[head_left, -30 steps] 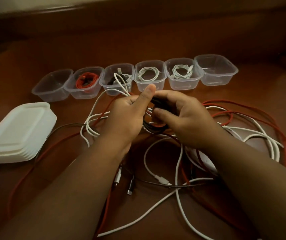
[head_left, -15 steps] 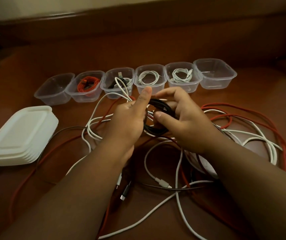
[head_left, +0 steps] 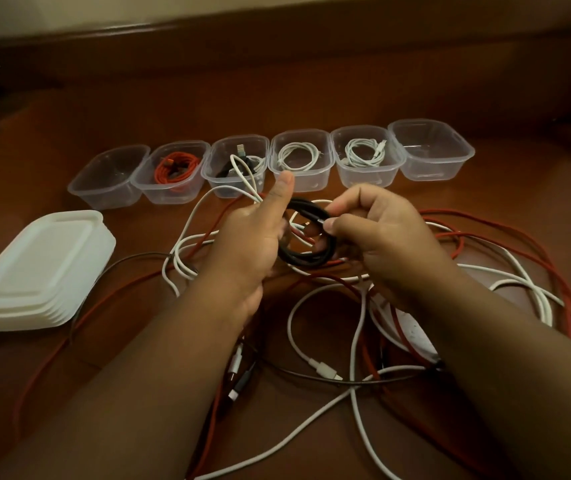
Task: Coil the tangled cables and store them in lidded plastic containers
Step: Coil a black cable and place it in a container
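A coiled black cable (head_left: pixel 306 237) is held above the tabletop (head_left: pixel 346 98), between both hands. The left hand (head_left: pixel 242 244) curls its fingers round the coil's left side, thumb raised straight. The right hand (head_left: pixel 384 233) pinches the cable's plug end between thumb and forefinger against the coil's upper right. Compared with half a second earlier, the coil shows rounder and more open to view, and the hands stand slightly farther apart. Beneath lie tangled white and red cables (head_left: pixel 356 327); beyond, a row of six clear containers (head_left: pixel 429 150), four with cables inside; at left, stacked white lids (head_left: pixel 35 268).
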Tool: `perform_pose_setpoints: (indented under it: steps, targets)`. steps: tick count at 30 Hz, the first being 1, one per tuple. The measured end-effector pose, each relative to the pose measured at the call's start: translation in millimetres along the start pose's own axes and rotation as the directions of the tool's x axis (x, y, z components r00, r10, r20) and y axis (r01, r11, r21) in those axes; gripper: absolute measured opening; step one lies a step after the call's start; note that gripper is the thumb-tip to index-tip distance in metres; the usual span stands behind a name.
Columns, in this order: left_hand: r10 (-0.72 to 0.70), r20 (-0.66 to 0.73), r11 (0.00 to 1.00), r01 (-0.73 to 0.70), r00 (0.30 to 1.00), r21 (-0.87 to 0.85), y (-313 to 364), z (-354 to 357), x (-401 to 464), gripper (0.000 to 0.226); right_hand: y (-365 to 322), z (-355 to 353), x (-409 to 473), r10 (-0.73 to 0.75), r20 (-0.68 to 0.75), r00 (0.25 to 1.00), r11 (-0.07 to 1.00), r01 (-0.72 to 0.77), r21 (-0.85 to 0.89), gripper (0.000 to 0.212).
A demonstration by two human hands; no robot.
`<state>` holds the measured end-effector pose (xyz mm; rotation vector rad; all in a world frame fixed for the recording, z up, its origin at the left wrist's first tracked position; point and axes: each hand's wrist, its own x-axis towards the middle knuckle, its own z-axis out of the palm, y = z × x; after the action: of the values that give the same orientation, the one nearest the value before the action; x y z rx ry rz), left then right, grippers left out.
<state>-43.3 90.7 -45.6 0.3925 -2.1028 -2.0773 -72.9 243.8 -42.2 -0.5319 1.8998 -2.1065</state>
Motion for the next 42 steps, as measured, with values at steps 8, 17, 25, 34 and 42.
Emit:
perform_pose_setpoints:
  steps: [8, 17, 25, 34, 42]
  targets:
    - [-0.057, 0.187, 0.987, 0.083, 0.981, -0.139, 3.3, -2.3, -4.4, 0.071, 0.8, -1.3, 0.1, 0.054, 0.224, 0.973, 0.965, -0.109, 0.240, 0.031]
    - [-0.023, 0.147, 1.000, 0.022, 0.989, 0.005, 9.4, 4.4, -12.2, 0.053, 0.1, 0.2, -4.5, -0.043, 0.152, 0.987, 0.999, 0.038, 0.037, 0.028]
    - [0.161, 0.099, 0.935, -0.184, 0.982, 0.304, 9.1, 6.9, -15.9, 0.074, 8.1, 12.4, -5.8, 0.015, 0.130, 0.991, 0.999, -0.021, 0.041, 0.019]
    - [0.266, 0.179, 0.912, -0.308, 0.947, 0.272, 7.9, 8.9, -18.0, 0.052, -1.0, 9.4, -6.0, 0.077, 0.121, 0.990, 0.949, -0.110, 0.296, 0.020]
    - [0.467, 0.109, 0.865, -0.479, 0.878, 0.152, 0.8, 4.0, -10.7, 0.017, -16.0, -0.8, -4.6, 0.109, -0.113, 0.988, 0.874, -0.041, 0.484, 0.024]
